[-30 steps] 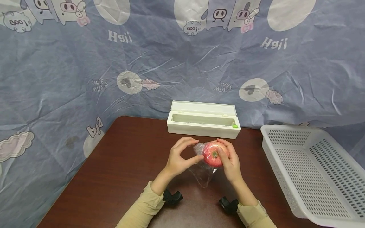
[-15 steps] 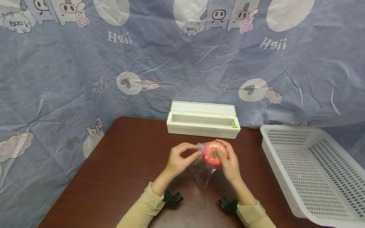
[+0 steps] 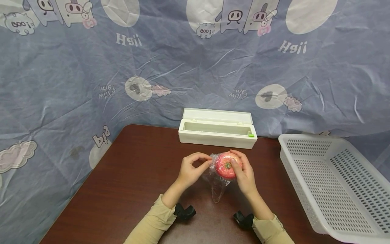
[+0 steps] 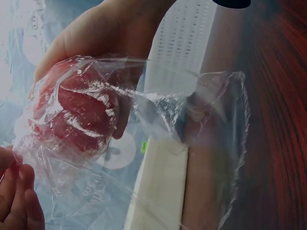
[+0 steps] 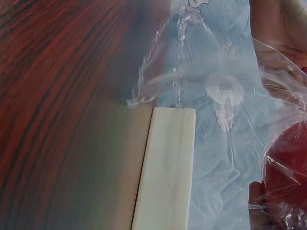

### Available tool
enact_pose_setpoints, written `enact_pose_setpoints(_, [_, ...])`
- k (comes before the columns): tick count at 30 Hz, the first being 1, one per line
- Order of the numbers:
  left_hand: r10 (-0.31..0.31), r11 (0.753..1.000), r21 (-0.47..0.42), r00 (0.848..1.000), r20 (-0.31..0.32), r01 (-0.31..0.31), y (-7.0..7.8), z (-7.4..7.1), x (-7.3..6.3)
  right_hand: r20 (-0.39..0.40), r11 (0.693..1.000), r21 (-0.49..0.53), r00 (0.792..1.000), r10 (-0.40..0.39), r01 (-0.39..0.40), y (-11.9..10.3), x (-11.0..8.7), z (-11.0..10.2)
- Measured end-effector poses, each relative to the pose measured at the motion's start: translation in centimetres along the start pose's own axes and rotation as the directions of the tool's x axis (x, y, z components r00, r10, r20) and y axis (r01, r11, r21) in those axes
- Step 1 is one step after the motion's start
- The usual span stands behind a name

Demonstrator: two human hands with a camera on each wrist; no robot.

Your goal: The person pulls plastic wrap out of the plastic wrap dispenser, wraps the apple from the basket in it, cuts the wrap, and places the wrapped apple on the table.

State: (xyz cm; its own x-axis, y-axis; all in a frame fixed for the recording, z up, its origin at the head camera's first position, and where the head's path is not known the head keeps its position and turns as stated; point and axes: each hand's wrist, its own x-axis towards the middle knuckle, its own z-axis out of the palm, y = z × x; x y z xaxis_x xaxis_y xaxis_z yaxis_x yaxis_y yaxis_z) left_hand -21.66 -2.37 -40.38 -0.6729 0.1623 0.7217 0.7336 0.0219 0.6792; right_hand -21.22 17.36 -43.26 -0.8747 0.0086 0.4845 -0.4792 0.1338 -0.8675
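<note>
A red apple (image 3: 224, 166) in clear plastic wrap (image 3: 217, 191) is held up over the table, its stem hollow facing the head camera. My right hand (image 3: 246, 176) grips the apple from the right, thumb on the front and fingers round the far side. On the other side, my left hand (image 3: 189, 169) pinches a gathered bit of the wrap between thumb and fingertips. The left wrist view shows the film stretched in creases over the apple (image 4: 84, 115), with a loose sheet spreading to the right. In the head view, a loose tail of wrap hangs below the apple.
A long white wrap box (image 3: 217, 137) with its lid raised and a green slider (image 3: 251, 135) stands at the back of the brown table (image 3: 128, 176). At right is a grey perforated plastic basket (image 3: 335, 193). A printed blue cloth (image 3: 182, 74) hangs behind.
My left thumb and fingers, spread apart a second ago, have come together on the wrap. The apple has shifted slightly left, and the hanging tail of film looks narrower.
</note>
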Motion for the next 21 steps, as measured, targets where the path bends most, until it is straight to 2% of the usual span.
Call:
enact_pose_setpoints(7, [-0.028,0.999,-0.02,0.999,-0.042,0.027,-0.2,-0.6,0.3,-0.028,1.0,-0.019,0.999,0.017,-0.018,0.1,0.1,-0.3])
enact_pose_setpoints(9, [-0.044,0.999,-0.025,0.998,-0.047,0.043,-0.8,-0.9,0.3,-0.035,1.0,-0.01,0.999,0.026,-0.026,0.1,0.2,-0.4])
enact_pose_setpoints(14, [-0.066,0.997,-0.038,0.997,-0.048,0.064,-1.1,-1.6,0.5,-0.02,1.0,0.013,1.0,0.003,-0.002,-0.1,0.3,-0.6])
enact_pose_setpoints(16, [-0.067,0.997,-0.034,0.997,-0.045,0.065,-0.6,-1.8,0.6,-0.011,1.0,0.012,1.0,-0.01,0.01,-0.2,0.3,-0.7])
enact_pose_setpoints(21, [-0.066,0.997,-0.053,0.997,-0.041,0.064,-0.7,-2.3,0.8,-0.011,0.999,0.041,1.0,-0.004,0.004,-0.5,0.4,-1.0])
